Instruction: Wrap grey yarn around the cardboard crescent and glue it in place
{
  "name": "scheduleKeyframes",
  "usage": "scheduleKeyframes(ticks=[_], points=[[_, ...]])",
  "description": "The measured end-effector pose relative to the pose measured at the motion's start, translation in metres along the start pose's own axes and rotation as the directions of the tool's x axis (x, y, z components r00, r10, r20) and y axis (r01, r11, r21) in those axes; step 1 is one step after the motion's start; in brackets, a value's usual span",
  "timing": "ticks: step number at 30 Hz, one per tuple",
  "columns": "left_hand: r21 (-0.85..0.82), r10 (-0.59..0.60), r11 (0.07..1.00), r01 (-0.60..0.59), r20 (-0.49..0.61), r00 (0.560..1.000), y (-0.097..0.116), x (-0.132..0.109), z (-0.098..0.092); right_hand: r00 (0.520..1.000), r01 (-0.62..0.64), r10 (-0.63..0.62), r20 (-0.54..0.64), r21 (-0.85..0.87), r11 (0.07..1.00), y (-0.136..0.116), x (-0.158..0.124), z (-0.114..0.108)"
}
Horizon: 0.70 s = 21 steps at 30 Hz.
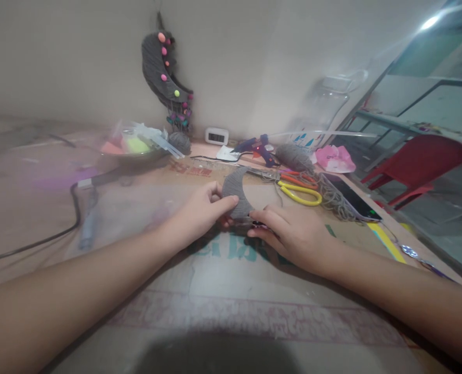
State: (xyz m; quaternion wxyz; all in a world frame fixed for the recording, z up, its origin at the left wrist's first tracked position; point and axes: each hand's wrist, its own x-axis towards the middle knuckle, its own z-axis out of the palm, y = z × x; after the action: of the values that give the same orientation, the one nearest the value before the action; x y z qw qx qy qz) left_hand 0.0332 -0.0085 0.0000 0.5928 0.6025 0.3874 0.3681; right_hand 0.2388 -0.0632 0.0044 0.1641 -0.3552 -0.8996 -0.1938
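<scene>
A small grey crescent wrapped in yarn (pixel 235 188) is held above the middle of the table. My left hand (pixel 211 208) grips its left side, with the thumb across its front. Near its lower right tip is my right hand (pixel 289 231), fingers pinched together around something small and dark that I cannot make out. Just behind lie scissors with orange and yellow handles (pixel 301 195). Loose grey yarn (pixel 334 200) trails to their right.
A blue glue gun (pixel 260 148), a white clock (pixel 216 136) and a clear jug (pixel 320 111) stand at the back. A bowl (pixel 131 156) sits back left, a phone (pixel 351 197) right. A larger crescent (pixel 156 67) hangs on the wall. A cable (pixel 75 208) crosses the left.
</scene>
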Motion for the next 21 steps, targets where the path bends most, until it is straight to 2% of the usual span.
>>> scheduleKeyframes(ticks=[11,21], points=[[0.027,0.015,1.000,-0.015,0.002,1.000,-0.0033,0.0010,-0.0018,1.000,-0.003,0.004,0.015,-0.066,0.998,-0.0010,0.0011,-0.0024],[0.013,-0.027,1.000,0.027,-0.009,1.000,0.0010,0.0007,0.0013,0.999,0.012,-0.009,0.033,-0.088,0.996,0.0012,-0.0011,-0.0016]])
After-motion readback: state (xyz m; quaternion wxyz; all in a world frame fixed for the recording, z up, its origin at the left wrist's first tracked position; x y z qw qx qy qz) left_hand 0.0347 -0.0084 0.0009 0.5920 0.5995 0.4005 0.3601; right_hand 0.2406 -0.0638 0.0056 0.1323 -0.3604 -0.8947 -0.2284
